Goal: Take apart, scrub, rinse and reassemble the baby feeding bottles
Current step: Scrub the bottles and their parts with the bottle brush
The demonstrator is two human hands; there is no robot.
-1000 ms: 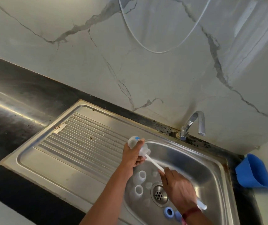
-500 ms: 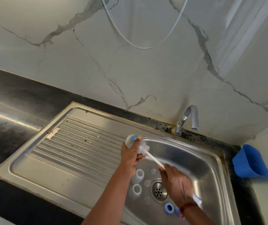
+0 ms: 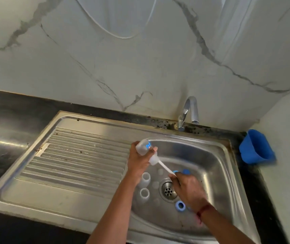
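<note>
Step in hand: scrubbing. The left hand (image 3: 139,160) is gripping a translucent plastic baby bottle with blue print (image 3: 146,148), fingers curled round its body. It is holding the bottle tilted above the left edge of the stainless steel sink basin (image 3: 216,166), mouth pointing down toward the drain. The right hand (image 3: 189,190) is clasping the handle of a white bottle brush (image 3: 165,167). The brush shaft is entering the bottle's mouth, and the cloudy wall is hiding its head.

Two clear open cylinders (image 3: 146,178), judged to be further bottle bodies, are lying on the basin floor just left of the round metal drain (image 3: 168,190). A blue screw ring (image 3: 180,206) is lying just below the drain. The curved chrome tap (image 3: 188,111) is showing no running water.

Judgement: disassembly is appearing complete; rinsing and reassembly are outstanding. The next move is calling for the brush to be worked in and out with a twist, the left hand gripping firmly, since wet plastic is likely to slip. The tap will then need opening for the rinse.
</note>
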